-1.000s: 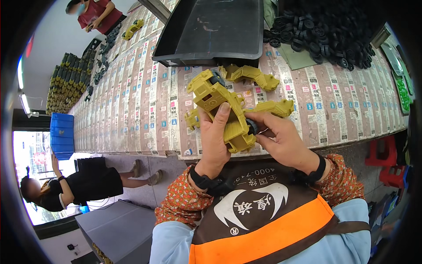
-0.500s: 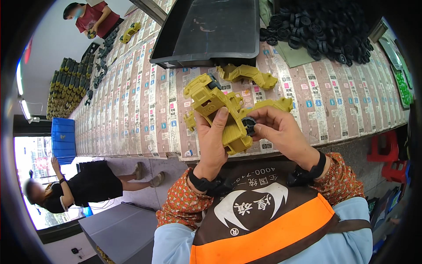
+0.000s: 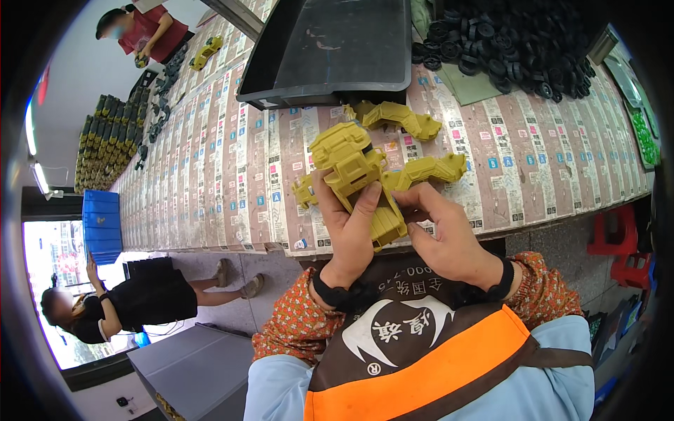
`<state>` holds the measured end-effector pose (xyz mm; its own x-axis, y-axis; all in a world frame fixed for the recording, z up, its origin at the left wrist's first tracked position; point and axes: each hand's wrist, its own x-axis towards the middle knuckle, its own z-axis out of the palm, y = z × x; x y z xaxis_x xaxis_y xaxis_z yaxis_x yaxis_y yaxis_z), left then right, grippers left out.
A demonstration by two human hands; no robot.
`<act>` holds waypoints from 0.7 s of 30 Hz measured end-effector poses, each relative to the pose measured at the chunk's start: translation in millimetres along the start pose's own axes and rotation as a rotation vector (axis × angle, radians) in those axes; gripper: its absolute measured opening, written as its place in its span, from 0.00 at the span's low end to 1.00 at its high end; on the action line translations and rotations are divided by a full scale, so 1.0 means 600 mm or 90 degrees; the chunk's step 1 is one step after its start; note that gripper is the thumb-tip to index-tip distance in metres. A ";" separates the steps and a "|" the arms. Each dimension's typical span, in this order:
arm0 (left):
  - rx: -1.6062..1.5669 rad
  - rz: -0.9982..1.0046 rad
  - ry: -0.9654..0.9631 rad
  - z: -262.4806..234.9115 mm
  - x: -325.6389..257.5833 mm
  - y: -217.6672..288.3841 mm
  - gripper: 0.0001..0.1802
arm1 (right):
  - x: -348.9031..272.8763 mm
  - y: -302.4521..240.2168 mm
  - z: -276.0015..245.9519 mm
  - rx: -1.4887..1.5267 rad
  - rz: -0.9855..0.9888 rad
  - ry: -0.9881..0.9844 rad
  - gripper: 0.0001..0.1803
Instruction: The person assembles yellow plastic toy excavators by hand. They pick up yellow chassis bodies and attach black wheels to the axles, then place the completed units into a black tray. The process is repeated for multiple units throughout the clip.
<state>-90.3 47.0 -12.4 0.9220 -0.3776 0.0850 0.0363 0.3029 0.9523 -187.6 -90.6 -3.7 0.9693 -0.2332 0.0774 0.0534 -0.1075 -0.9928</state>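
Observation:
In front of my chest, just over the table's near edge, is a yellow-green plastic toy truck [image 3: 346, 156]. My left hand [image 3: 351, 235] is closed round its lower left side, with the thumb across the body. At the truck's right side is my right hand [image 3: 449, 238], its fingers curled in against the lower edge. The fingertips are hidden there, and what they pinch does not show. Similar yellow plastic parts lie beyond the hands: one piece [image 3: 404, 121] near the tray, another [image 3: 435, 168] to its right, and a smaller bit [image 3: 303, 191] beside my left hand.
A large black tray [image 3: 330, 49] stands behind the parts, with a heap of black toy wheels [image 3: 512, 52] to its right. A yellow toy vehicle [image 3: 206, 53] lies far left. Two other people are on the left, one beside a blue crate [image 3: 102, 228]. Red stools [image 3: 618, 231] stand at the right.
The truck has turned in my left hand, and the black wheel seen at its right side is now out of sight. My right fingers have moved in under that side.

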 end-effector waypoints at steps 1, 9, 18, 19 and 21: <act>-0.006 -0.002 -0.006 0.001 -0.002 0.003 0.29 | 0.000 0.000 0.001 -0.009 -0.005 -0.002 0.20; -0.058 0.019 0.008 0.005 0.000 -0.015 0.26 | -0.003 0.013 0.008 0.035 -0.010 0.009 0.24; -0.005 -0.097 -0.096 0.014 0.022 0.011 0.26 | 0.041 -0.018 -0.064 -0.081 0.115 -0.063 0.22; 0.036 -0.109 -0.123 0.013 0.026 0.026 0.26 | 0.052 -0.040 -0.081 -0.113 0.057 0.008 0.22; 0.164 -0.131 -0.217 0.000 0.036 0.044 0.28 | 0.059 -0.071 -0.093 -0.082 -0.039 0.058 0.24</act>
<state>-69.8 46.6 14.4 0.7250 -0.6859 -0.0631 0.0687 -0.0193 0.9975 -169.1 -148.0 46.6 0.9389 -0.3090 0.1518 0.0752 -0.2464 -0.9662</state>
